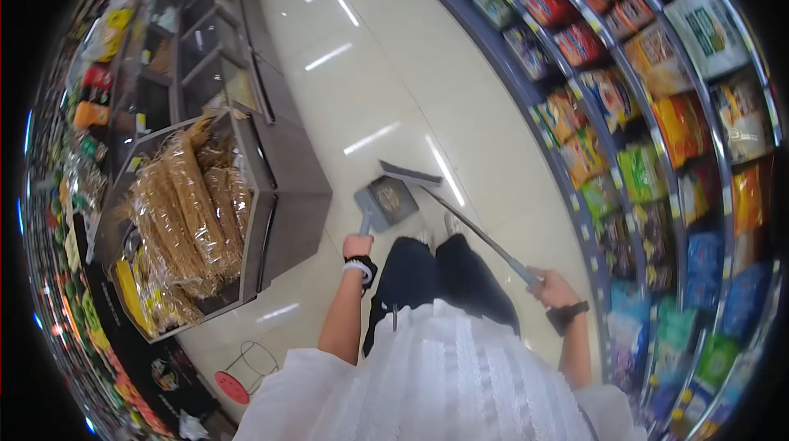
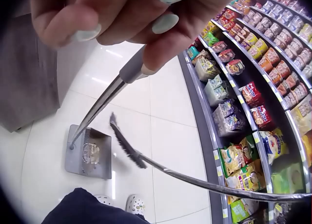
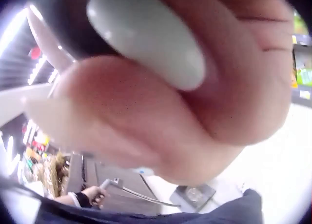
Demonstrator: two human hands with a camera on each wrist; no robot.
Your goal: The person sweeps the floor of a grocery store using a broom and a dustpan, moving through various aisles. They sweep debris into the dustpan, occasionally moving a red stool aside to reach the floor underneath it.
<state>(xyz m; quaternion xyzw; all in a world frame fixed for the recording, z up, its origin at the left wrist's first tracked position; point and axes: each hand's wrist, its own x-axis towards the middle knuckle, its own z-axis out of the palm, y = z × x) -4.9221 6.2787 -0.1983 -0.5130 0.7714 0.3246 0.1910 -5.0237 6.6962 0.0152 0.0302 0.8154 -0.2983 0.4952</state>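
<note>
My left hand (image 1: 358,246) grips the upper end of the handle of a long-handled grey dustpan (image 1: 366,198). In the left wrist view the curled fingers (image 2: 105,14) wrap that handle, and the dustpan (image 2: 75,166) rests on the floor with some pale, crumpled debris (image 2: 91,153) inside. On the other side my right hand (image 1: 555,288) holds a broom (image 1: 486,235) by its grey handle end. The dark-bristled broom head (image 1: 411,173) is beside the dustpan's mouth, angled across it. Large curled fingers (image 3: 195,102) fill the right wrist view, hiding the broom handle there.
A grey display bin (image 1: 288,161) with plastic-wrapped dried goods (image 1: 193,203) stands on the left. Shelves of packaged food (image 1: 583,104) curve along the right. Between them runs a pale tiled floor (image 1: 362,55). A red-topped stool (image 1: 233,387) is at lower left.
</note>
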